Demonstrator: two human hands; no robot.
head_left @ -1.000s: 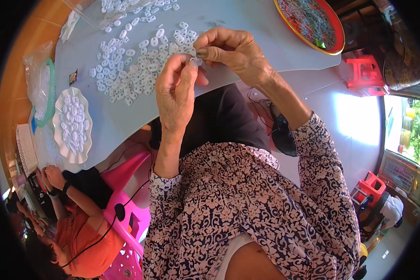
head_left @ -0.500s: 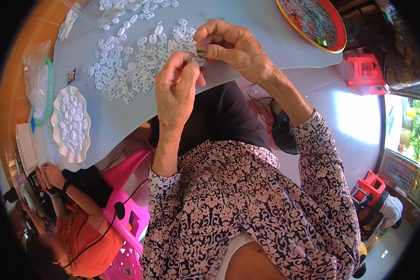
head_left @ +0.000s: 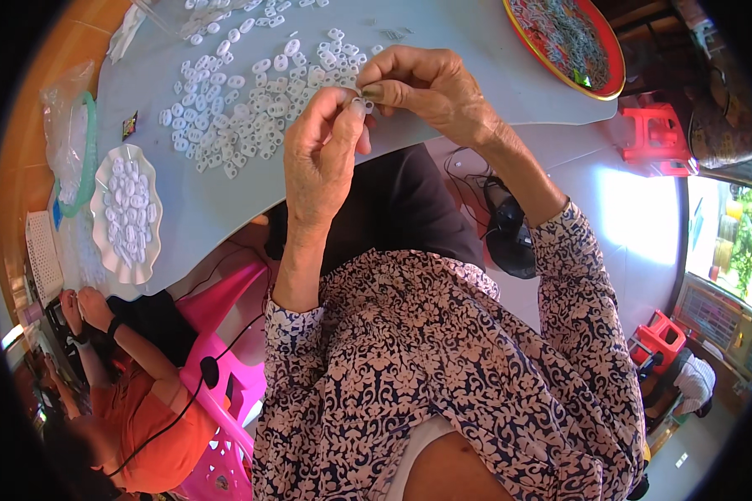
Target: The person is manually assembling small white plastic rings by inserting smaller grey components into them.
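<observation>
Over the near edge of the grey table [head_left: 226, 200], my left hand [head_left: 324, 159] pinches a small white two-holed plastic piece [head_left: 364, 105] between thumb and fingers. Against it, my right hand [head_left: 430, 90] closes thumb and forefinger on something too small to make out. Just beyond my hands spreads a loose pile of the same kind of white pieces [head_left: 263, 125], some oval and domed, others flatter with two holes. Several thin metal bits [head_left: 395, 33] lie past my right hand. To the left, a scalloped white dish [head_left: 102, 242] holds assembled-looking white ovals [head_left: 129, 200].
At the far right of the table stands a red tray [head_left: 617, 63] of small metal parts. A clear plastic bag [head_left: 65, 125] with a green rim lies at the left edge. A person in orange [head_left: 154, 426] sits lower left by a pink chair [head_left: 234, 376]. Red stools [head_left: 656, 138] stand right.
Both hands stay together, and the white piece now shows more plainly at my fingertips. The whole view has shifted slightly. The nearby person's hands have moved a little.
</observation>
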